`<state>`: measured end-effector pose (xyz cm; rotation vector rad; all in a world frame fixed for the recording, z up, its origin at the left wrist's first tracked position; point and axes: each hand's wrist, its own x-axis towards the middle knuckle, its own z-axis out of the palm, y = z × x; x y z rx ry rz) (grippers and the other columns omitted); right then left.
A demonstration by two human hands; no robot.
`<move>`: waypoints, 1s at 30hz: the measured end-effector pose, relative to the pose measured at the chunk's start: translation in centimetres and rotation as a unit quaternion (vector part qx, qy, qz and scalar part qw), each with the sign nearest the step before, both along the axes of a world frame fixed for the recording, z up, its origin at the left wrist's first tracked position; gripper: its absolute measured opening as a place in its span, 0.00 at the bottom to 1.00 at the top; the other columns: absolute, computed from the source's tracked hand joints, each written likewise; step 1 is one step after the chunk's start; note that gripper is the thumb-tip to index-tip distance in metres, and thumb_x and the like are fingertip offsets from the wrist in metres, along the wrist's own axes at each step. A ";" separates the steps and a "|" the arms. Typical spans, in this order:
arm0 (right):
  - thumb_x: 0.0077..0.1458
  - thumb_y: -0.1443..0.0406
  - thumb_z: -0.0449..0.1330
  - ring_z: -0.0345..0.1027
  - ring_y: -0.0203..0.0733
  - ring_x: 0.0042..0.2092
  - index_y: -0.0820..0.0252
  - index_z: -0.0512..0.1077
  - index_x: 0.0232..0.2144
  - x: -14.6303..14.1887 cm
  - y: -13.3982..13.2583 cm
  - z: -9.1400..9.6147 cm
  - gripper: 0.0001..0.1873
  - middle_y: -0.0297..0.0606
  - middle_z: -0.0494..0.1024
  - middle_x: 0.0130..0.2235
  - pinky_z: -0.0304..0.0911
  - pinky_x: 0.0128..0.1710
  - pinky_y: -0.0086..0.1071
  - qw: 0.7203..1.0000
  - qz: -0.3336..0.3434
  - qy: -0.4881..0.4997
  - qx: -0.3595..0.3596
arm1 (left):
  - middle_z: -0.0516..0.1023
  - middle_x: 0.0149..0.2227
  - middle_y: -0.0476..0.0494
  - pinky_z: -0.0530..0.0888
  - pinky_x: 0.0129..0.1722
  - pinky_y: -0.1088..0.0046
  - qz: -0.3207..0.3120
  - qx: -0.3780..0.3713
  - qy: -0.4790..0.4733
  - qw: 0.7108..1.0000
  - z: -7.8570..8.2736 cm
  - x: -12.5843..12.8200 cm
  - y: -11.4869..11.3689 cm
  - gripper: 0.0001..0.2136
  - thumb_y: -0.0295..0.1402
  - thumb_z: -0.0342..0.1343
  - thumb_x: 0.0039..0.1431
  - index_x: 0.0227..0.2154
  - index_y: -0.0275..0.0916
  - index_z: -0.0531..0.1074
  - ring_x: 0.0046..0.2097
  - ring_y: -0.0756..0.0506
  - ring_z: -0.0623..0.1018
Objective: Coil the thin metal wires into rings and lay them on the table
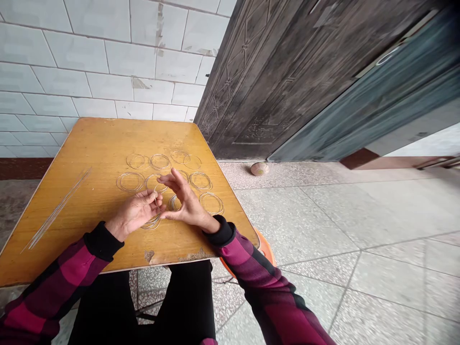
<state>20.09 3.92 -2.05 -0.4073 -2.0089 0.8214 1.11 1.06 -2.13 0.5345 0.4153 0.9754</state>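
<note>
My left hand point(134, 211) is closed in a pinch on a thin wire ring point(155, 190), held just above the table. To its right, my right hand point(189, 203) has its thumb and fingers spread apart around the ring's side, and no grip shows. Several coiled wire rings point(200, 173) lie in loose rows beyond and around both hands. Some of them are partly hidden behind my right hand. Below my fingers lies another bundle of wire rings point(153, 225), partly covered by my left hand.
Several straight wires point(59, 208) lie on the left of the yellow wooden table point(104, 139). An orange stool point(265, 247) stands under its right edge. A tiled wall point(93, 52) borders the far side, with a dark carved door point(266, 86) beside it. A roundish object point(259, 168) lies on the floor.
</note>
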 end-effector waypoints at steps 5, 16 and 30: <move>0.49 0.50 0.70 0.63 0.52 0.63 0.43 0.32 0.70 0.1 -0.2 0.2 0.61 0.47 0.64 0.61 0.59 0.65 0.54 1.000 -0.027 0.000 0.008 | 0.76 0.28 0.48 0.77 0.37 0.70 0.016 -0.002 0.023 1.000 -0.1 0.0 0.1 0.07 0.29 0.68 0.52 0.27 0.35 0.74 0.32 0.49 0.77; 0.50 0.48 0.68 0.58 0.55 0.65 0.43 0.34 0.70 -0.2 -0.9 0.6 0.59 0.49 0.57 0.64 0.61 0.64 0.55 0.997 -0.056 -0.022 0.037 | 0.76 0.28 0.48 0.75 0.33 0.73 0.014 -0.001 0.008 1.000 0.1 0.2 -0.1 0.08 0.30 0.69 0.51 0.28 0.35 0.75 0.33 0.49 0.77; 0.49 0.47 0.68 0.56 0.57 0.66 0.41 0.29 0.70 -0.3 -0.9 0.5 0.62 0.48 0.52 0.68 0.59 0.64 0.57 0.997 -0.047 -0.045 0.041 | 0.75 0.23 0.52 0.76 0.42 0.72 0.026 0.009 0.015 1.000 0.5 0.2 -0.1 0.07 0.29 0.69 0.51 0.28 0.35 0.75 0.30 0.52 0.75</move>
